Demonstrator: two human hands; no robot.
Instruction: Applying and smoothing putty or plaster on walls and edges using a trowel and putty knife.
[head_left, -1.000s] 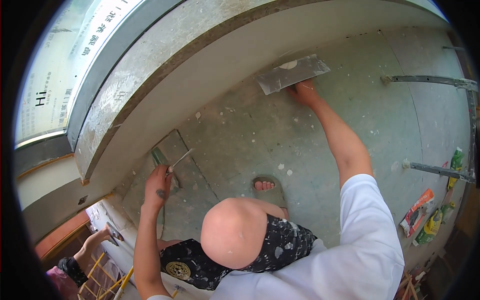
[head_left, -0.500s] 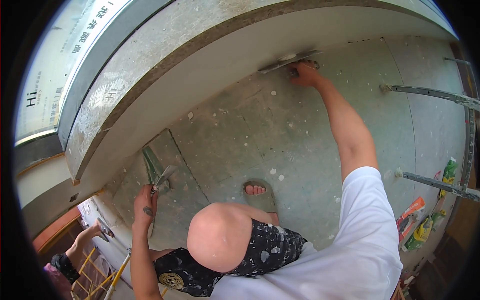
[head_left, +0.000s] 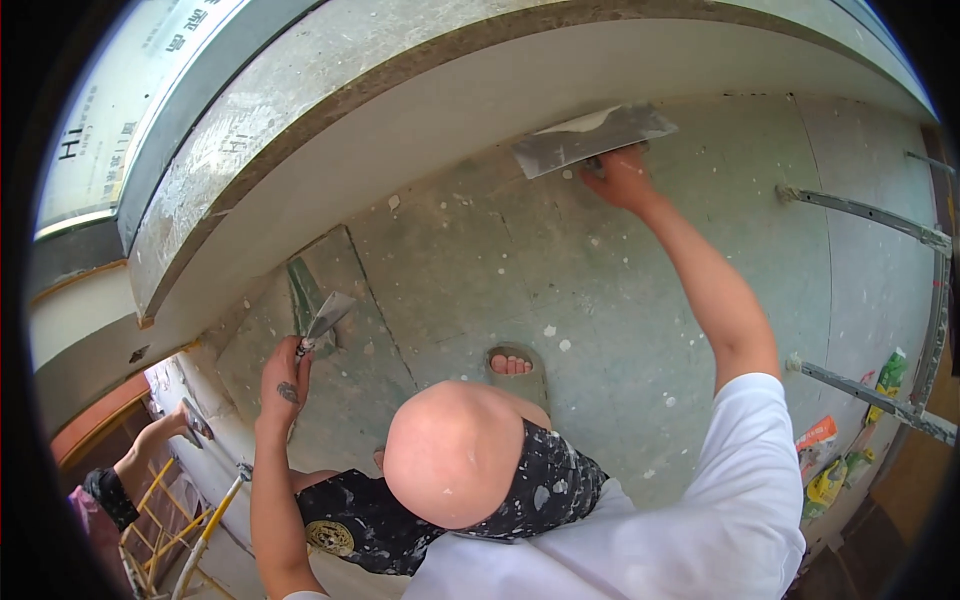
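Note:
My right hand [head_left: 624, 180] is closed round the handle of a plastering trowel [head_left: 572, 148]. Its long metal blade faces up, with pale filler along the far edge, close to the foot of the low white wall [head_left: 420, 158]. My left hand [head_left: 284, 385] grips a putty knife [head_left: 327, 318] by its handle, the blade pointing up and away, apart from the wall. Beneath both tools lies the grey-green, filler-spotted floor [head_left: 470, 280]. The trowel's handle is mostly hidden under its blade and my fingers.
A stone sill [head_left: 300, 100] curves above the wall. At right are a metal-legged frame [head_left: 870, 208] and colourful packets [head_left: 826, 488]. At lower left, a co-worker's arm [head_left: 150, 445] holds a flat tool beside a yellow ladder [head_left: 205, 525]. My sandalled foot [head_left: 515, 368] stands mid-floor.
The trowel has tipped from nearly edge-on to showing its broad face, and has come slightly away from the wall. My left hand still holds the putty knife, its blade turned a little.

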